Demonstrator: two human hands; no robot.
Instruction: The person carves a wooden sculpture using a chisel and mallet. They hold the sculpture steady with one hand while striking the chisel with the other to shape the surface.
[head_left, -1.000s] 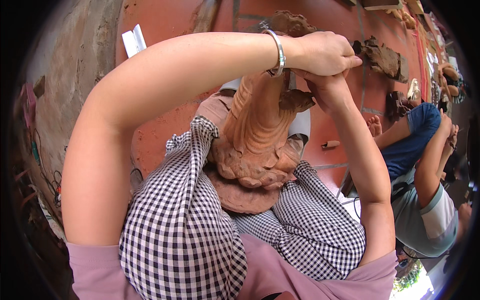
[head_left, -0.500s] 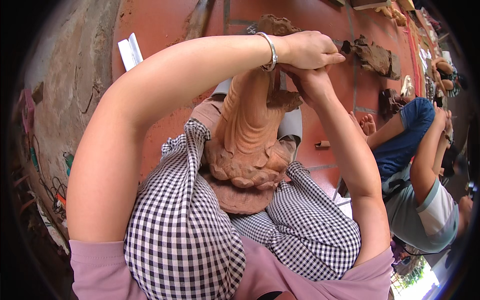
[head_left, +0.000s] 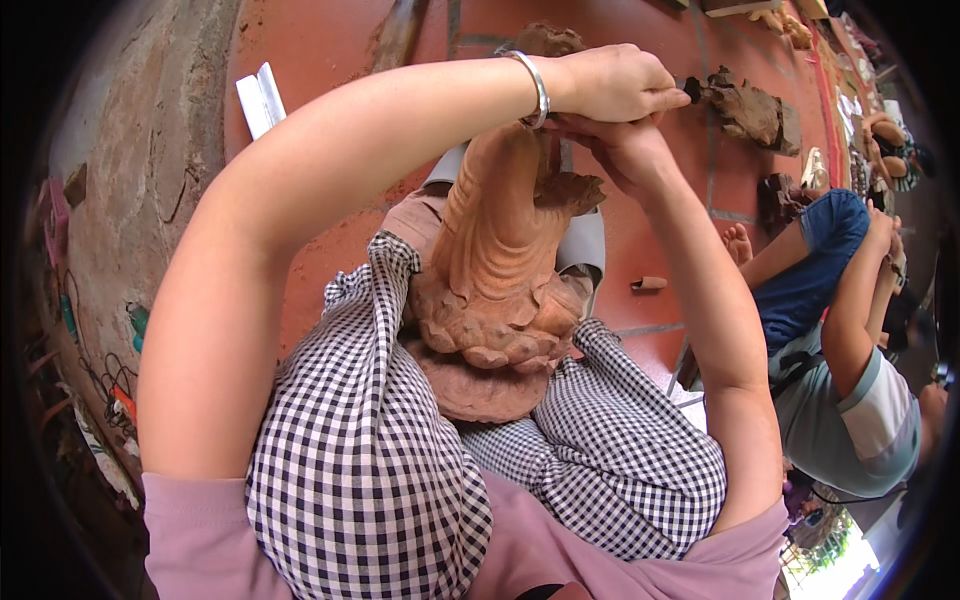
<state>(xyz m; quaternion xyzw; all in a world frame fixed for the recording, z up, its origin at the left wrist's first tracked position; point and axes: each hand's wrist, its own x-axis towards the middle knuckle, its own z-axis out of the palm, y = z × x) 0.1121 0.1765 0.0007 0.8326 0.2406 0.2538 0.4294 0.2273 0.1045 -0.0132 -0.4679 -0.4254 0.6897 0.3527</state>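
Observation:
A brown wooden carving with draped folds and a petalled base stands between my legs, tilted away from me. Its round bottom lies close to my checked trousers. Over its far end my left hand, with a silver bangle at the wrist, is closed; what it grips is hidden. My right hand is just beneath and nearer, its fingers bent in under the left hand beside the carving's upper part. My left hand and wrist cover the fingers' ends and whatever they hold.
Rough dark wood pieces lie on the red tiled floor beyond my right hand. A white angled strip is by the wall at left. At right sits another person in jeans. A small curled scrap lies near my right forearm.
Both hands have shifted slightly away from me, still together over the carving's far end. The carving stays nearly in place. My right forearm has moved a little outward.

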